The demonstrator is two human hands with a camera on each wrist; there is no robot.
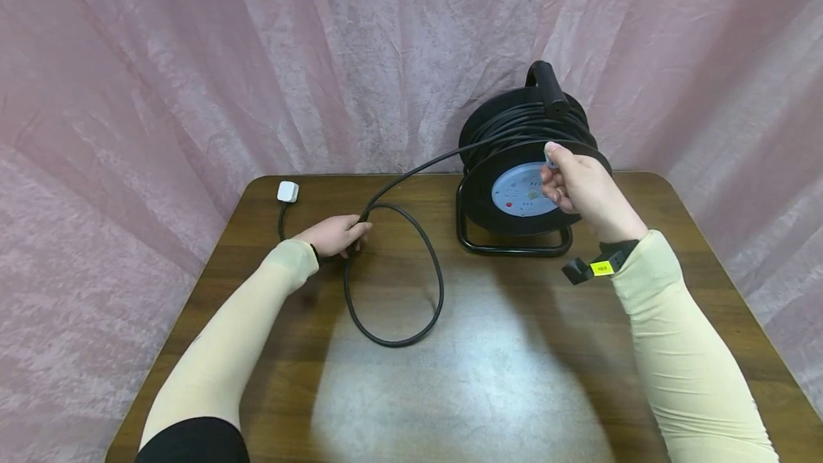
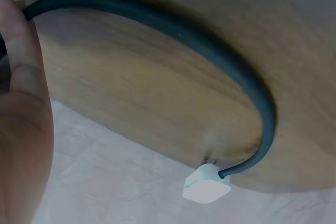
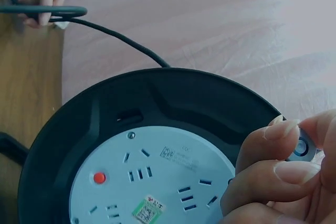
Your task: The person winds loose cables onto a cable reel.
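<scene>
A black cable reel (image 1: 534, 156) stands on its tube frame at the back right of the table, its grey-blue socket panel (image 3: 152, 177) facing forward. My right hand (image 1: 588, 188) pinches a small grey crank knob (image 3: 302, 148) at the reel's rim between thumb and fingers. From the reel's top a black cable (image 1: 418, 170) runs left to my left hand (image 1: 337, 236), which pinches it where it crosses itself. A loop of the cable lies on the table right of that hand. Beyond my left wrist, the cable ends in a white plug (image 1: 288, 192).
The brown wooden table (image 1: 386, 406) ends just behind the plug and the reel. A pink curtain (image 1: 386, 56) hangs behind it. The reel's black carrying handle (image 1: 546, 88) rises at its top. A red button (image 3: 99, 178) sits on the socket panel.
</scene>
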